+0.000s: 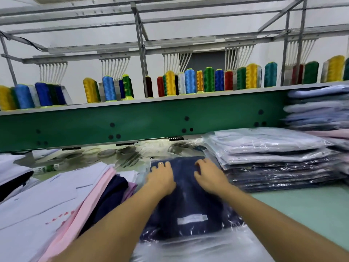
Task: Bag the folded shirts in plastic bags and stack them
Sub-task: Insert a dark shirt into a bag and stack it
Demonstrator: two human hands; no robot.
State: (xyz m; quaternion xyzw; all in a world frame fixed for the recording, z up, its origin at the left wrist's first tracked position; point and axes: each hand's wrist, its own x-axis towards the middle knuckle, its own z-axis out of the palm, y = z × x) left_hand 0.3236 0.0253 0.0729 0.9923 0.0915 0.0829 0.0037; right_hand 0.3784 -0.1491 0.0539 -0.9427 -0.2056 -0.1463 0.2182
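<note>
My left hand [161, 177] and right hand [209, 175] rest on the far end of the folded navy shirt [188, 203]. It lies in a clear plastic bag [190, 248] at the near edge of the pale green desk [302, 207]. Fingers are bent; I cannot tell if they grip.
</note>
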